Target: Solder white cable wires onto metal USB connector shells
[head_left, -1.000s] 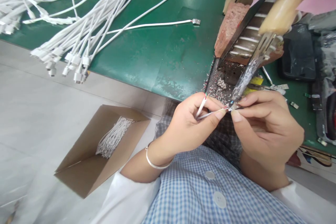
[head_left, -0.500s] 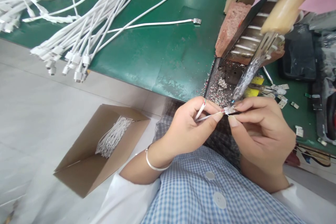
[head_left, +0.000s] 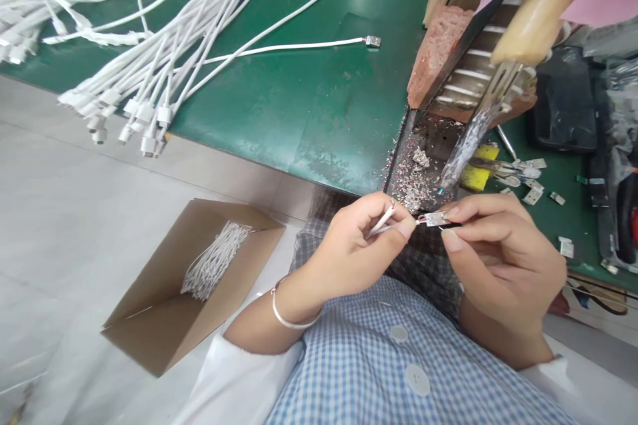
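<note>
My left hand [head_left: 356,249] is closed on the end of a thin white cable [head_left: 383,218] whose stripped coloured wires show at its tip. My right hand [head_left: 498,249] pinches a small metal connector [head_left: 434,218] between thumb and forefinger, held against the cable end. Both hands are close to my chest, just below the tip of a soldering iron [head_left: 468,139] with a wooden handle that rests on a stand. A dark tray of solder scraps [head_left: 416,169] lies right above my hands.
A large bundle of white cables [head_left: 149,46] covers the green table [head_left: 299,99] at the upper left. A cardboard box [head_left: 189,279] with white cables stands on the floor. Loose metal connector shells [head_left: 533,192], a yellow sponge [head_left: 476,172] and a brick [head_left: 436,46] are at the right.
My hands have drawn down and away from the soldering iron tip, with the cable end and connector still held together. More loose shells on the table have come into view.
</note>
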`<state>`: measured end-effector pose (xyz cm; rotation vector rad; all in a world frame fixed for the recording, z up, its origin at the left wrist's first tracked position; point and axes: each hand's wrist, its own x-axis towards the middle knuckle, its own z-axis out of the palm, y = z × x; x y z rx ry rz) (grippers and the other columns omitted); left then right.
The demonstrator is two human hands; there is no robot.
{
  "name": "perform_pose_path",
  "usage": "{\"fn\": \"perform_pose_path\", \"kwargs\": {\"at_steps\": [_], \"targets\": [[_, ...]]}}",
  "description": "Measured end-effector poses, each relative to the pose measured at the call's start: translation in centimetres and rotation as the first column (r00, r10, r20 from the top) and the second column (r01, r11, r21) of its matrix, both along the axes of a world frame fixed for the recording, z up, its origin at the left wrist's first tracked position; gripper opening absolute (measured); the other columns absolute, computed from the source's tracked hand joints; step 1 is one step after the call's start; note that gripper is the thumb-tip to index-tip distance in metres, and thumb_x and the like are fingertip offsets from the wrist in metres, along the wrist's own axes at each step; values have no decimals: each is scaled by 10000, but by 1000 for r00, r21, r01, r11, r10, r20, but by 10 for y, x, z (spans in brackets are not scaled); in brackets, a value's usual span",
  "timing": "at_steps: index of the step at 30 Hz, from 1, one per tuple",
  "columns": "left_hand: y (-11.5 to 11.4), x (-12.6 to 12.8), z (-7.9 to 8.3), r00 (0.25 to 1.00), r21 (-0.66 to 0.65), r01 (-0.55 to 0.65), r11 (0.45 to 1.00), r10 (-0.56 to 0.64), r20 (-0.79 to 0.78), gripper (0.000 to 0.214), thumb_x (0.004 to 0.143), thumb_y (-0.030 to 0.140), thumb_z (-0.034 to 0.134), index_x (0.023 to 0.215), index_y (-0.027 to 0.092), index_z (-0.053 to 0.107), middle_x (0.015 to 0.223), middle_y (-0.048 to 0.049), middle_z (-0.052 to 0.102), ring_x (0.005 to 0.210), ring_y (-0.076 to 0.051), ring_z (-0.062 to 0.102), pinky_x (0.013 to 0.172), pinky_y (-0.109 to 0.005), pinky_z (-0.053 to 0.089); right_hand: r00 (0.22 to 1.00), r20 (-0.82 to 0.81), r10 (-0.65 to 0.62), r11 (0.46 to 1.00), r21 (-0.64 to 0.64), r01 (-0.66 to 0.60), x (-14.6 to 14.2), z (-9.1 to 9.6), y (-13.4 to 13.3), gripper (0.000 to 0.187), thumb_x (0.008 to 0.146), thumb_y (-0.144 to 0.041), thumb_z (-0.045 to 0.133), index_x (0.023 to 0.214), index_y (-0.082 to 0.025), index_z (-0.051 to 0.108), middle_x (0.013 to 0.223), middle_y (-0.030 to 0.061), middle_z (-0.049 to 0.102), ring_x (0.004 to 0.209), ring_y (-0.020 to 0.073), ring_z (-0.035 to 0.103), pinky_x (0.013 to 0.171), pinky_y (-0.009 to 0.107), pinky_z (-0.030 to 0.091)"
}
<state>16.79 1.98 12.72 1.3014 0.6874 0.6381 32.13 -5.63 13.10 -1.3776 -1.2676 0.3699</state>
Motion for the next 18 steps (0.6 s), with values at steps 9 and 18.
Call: {"fn": "perform_pose_path", "kwargs": {"at_steps": [9, 18], "targets": [[4, -2, 2, 999, 185, 35, 982, -34, -8, 137, 927, 195, 596, 796, 155, 591, 668, 34, 525, 542, -64, 422, 514, -200, 369, 999, -32, -32, 999, -21, 32, -4, 3, -1, 182, 789, -23, 658, 791, -205, 649, 854, 9, 639, 821, 152, 617, 734, 326, 523], [9, -8, 2, 991, 681, 75, 728, 19, -130, 185, 840, 21, 528, 854, 171, 635, 723, -8, 644, 652, -122, 564, 617, -253, 448, 1000, -11, -17, 997, -75, 17, -5, 8, -1, 190, 800, -17, 642, 795, -207, 643, 864, 5, 626, 809, 144, 611, 711, 306, 528]]}}
